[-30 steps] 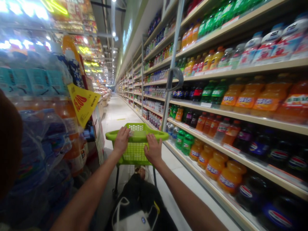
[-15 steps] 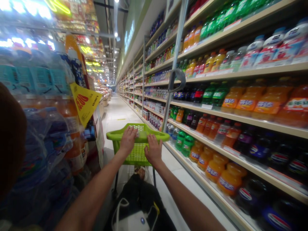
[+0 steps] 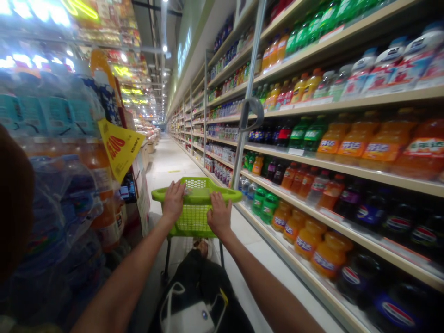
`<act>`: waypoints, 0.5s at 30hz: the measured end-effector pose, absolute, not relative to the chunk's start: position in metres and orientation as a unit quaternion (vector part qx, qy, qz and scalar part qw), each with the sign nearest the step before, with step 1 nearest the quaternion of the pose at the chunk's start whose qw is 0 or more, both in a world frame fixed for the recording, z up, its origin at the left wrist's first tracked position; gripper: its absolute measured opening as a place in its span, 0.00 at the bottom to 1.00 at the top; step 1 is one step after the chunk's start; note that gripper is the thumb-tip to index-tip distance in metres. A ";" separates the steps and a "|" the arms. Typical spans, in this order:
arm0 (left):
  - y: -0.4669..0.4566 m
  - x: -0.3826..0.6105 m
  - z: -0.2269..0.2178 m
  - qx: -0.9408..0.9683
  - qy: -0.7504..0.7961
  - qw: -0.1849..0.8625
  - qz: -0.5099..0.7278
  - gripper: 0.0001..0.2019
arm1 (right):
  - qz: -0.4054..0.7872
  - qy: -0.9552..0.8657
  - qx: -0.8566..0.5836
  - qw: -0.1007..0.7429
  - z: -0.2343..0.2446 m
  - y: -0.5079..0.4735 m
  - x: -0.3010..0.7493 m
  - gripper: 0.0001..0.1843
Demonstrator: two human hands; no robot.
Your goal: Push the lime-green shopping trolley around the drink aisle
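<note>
A green shopping cart [image 3: 196, 217] stands in a supermarket aisle straight ahead of me. My left hand [image 3: 173, 200] is closed over the left part of its near rim. My right hand [image 3: 219, 215] grips the same rim a little to the right, fingers curled over the edge. Both arms reach forward from the bottom of the view. The basket looks empty from here. Below the cart, close to me, hangs a black bag with a white panel [image 3: 197, 300].
Long shelves of soda and juice bottles [image 3: 333, 143] run along the right, with a metal upright post [image 3: 246, 101] near the cart. Shrink-wrapped bottle packs [image 3: 58, 194] and a yellow price sign [image 3: 120, 148] crowd the left. The tiled aisle floor [image 3: 169, 162] stretches ahead.
The cart and both hands stay together; the view has swayed slightly, and my left hand has slid a little leftward along the rim.
</note>
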State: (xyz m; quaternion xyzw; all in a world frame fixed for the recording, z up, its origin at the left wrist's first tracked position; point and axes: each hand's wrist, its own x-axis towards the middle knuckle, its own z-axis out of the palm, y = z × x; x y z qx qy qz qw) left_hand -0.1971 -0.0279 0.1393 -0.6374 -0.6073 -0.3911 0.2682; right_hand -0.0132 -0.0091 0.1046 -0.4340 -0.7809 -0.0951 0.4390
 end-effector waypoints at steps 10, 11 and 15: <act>-0.035 -0.175 0.139 -0.715 -0.537 0.281 -0.349 0.18 | -0.109 -0.784 -0.433 0.432 0.100 -0.005 -0.004 0.30; -0.037 -0.186 0.138 -0.700 -0.549 0.284 -0.358 0.19 | -0.109 -0.784 -0.432 0.433 0.100 -0.005 -0.004 0.30; -0.041 -0.215 0.133 -0.632 -0.601 0.293 -0.392 0.19 | -0.101 -0.780 -0.435 0.439 0.100 -0.006 -0.009 0.30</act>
